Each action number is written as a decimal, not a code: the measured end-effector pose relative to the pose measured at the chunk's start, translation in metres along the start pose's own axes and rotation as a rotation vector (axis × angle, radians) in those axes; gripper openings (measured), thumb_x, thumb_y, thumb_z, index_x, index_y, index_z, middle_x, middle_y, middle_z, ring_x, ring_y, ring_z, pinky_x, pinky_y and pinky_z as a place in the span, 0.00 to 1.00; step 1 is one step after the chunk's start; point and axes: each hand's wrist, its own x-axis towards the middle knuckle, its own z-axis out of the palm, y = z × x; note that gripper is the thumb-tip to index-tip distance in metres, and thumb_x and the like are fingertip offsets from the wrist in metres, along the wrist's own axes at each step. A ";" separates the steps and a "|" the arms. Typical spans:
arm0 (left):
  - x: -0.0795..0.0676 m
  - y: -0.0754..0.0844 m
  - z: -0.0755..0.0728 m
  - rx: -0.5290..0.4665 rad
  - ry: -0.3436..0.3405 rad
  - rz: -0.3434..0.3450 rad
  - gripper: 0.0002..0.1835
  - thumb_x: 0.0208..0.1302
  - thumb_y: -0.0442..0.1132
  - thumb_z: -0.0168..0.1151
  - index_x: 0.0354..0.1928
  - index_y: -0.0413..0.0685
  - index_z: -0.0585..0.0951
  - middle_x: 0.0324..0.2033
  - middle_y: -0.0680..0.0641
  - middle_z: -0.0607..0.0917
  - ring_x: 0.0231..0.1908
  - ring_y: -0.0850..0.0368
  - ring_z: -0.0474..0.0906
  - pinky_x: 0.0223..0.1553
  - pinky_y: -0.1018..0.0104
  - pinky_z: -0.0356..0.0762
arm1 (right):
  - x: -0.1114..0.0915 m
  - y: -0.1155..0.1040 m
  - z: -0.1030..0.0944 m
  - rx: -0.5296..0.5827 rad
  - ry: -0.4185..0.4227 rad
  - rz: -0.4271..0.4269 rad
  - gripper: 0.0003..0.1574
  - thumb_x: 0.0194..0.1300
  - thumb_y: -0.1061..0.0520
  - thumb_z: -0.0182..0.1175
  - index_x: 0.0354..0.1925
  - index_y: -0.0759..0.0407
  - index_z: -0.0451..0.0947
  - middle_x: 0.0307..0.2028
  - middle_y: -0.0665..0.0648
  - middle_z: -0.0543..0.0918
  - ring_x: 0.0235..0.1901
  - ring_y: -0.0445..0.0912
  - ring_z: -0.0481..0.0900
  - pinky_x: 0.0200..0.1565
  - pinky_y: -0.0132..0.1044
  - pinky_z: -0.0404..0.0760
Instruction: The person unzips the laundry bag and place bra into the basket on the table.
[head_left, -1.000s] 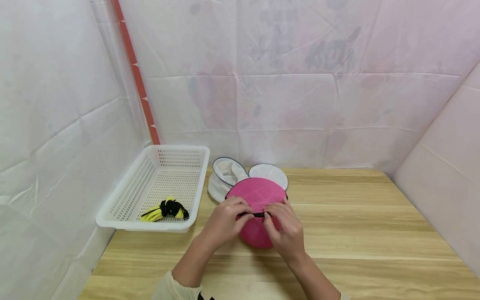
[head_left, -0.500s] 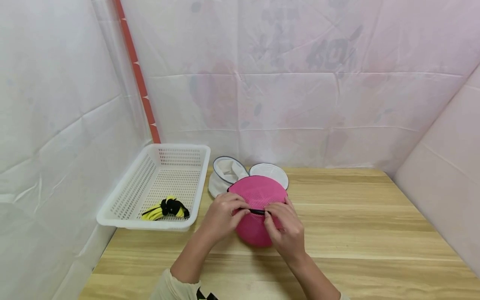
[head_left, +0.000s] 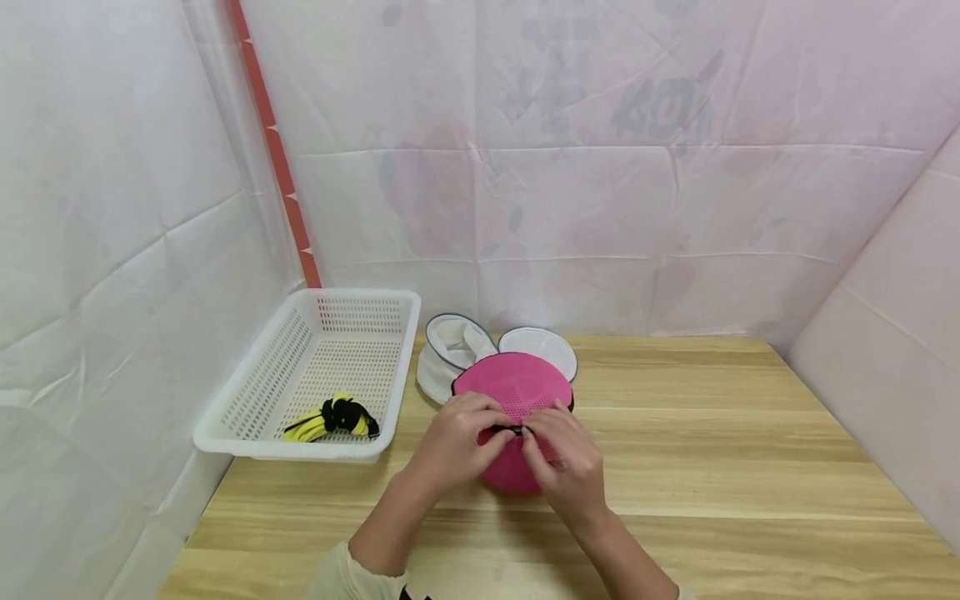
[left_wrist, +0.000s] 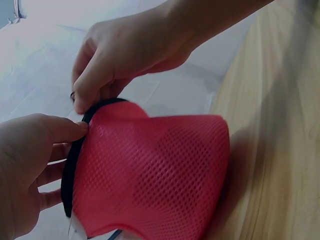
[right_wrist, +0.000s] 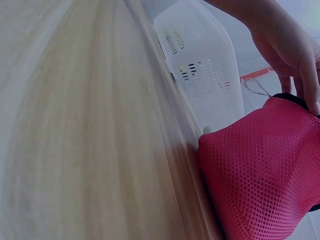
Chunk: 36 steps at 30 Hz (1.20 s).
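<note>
A pink mesh bag [head_left: 517, 387] with black trim is held up off the table in the middle of the head view. My left hand [head_left: 459, 442] pinches the black edge from the left side, thumb nearest me. Close beside it, my right hand [head_left: 568, 458] pinches the same edge, fingertips nearly touching the left ones. In the left wrist view the black trim [left_wrist: 72, 165] curves along the bag's rim, and several left fingers [left_wrist: 50, 173] reach behind it. The right wrist view has the mesh side [right_wrist: 265, 165] of the bag; what the right fingertips do there is out of frame.
A white perforated basket [head_left: 405, 358] stands at the left, with a yellow and black bundle [head_left: 333, 418] in it. Behind the pink bag lie a white fabric pouch [head_left: 438, 375] with dark trim and a white round piece [head_left: 538, 350]. Cloth-covered walls [head_left: 570, 208] edge the wooden table [head_left: 712, 450].
My right hand has shifted slightly left along the black edge, closing the gap to my left hand. The bag has tilted a little; both hands keep their pinch.
</note>
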 end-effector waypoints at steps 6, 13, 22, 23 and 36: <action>0.000 0.006 0.004 0.024 -0.015 0.006 0.06 0.57 0.39 0.72 0.38 0.50 0.88 0.35 0.56 0.85 0.40 0.63 0.79 0.48 0.67 0.77 | -0.001 -0.004 0.002 -0.005 0.005 -0.008 0.11 0.65 0.62 0.59 0.32 0.68 0.85 0.30 0.62 0.87 0.34 0.55 0.84 0.64 0.42 0.73; 0.000 0.008 0.006 0.033 -0.008 0.020 0.05 0.58 0.37 0.72 0.36 0.50 0.88 0.34 0.57 0.85 0.37 0.64 0.78 0.44 0.73 0.78 | 0.000 -0.005 0.003 0.004 0.027 -0.019 0.08 0.59 0.67 0.59 0.33 0.69 0.85 0.30 0.62 0.86 0.33 0.54 0.84 0.63 0.41 0.75; -0.001 0.006 0.003 -0.015 -0.022 -0.016 0.04 0.59 0.38 0.71 0.36 0.51 0.88 0.33 0.58 0.84 0.37 0.65 0.78 0.44 0.75 0.78 | -0.001 -0.005 0.004 0.013 0.025 -0.032 0.08 0.57 0.69 0.59 0.33 0.69 0.85 0.29 0.62 0.86 0.33 0.54 0.84 0.62 0.41 0.76; -0.001 0.006 0.003 -0.020 -0.022 -0.016 0.04 0.59 0.38 0.72 0.36 0.51 0.88 0.33 0.58 0.84 0.37 0.65 0.78 0.44 0.75 0.77 | -0.001 -0.005 0.004 0.014 0.025 -0.030 0.08 0.56 0.70 0.59 0.33 0.69 0.85 0.29 0.63 0.86 0.33 0.54 0.84 0.61 0.41 0.76; -0.002 0.003 0.001 -0.039 -0.016 -0.027 0.03 0.58 0.37 0.72 0.35 0.50 0.88 0.32 0.58 0.84 0.37 0.65 0.78 0.43 0.77 0.77 | 0.001 -0.002 0.002 -0.006 0.048 -0.040 0.09 0.56 0.69 0.58 0.33 0.71 0.85 0.29 0.64 0.86 0.32 0.56 0.84 0.61 0.41 0.76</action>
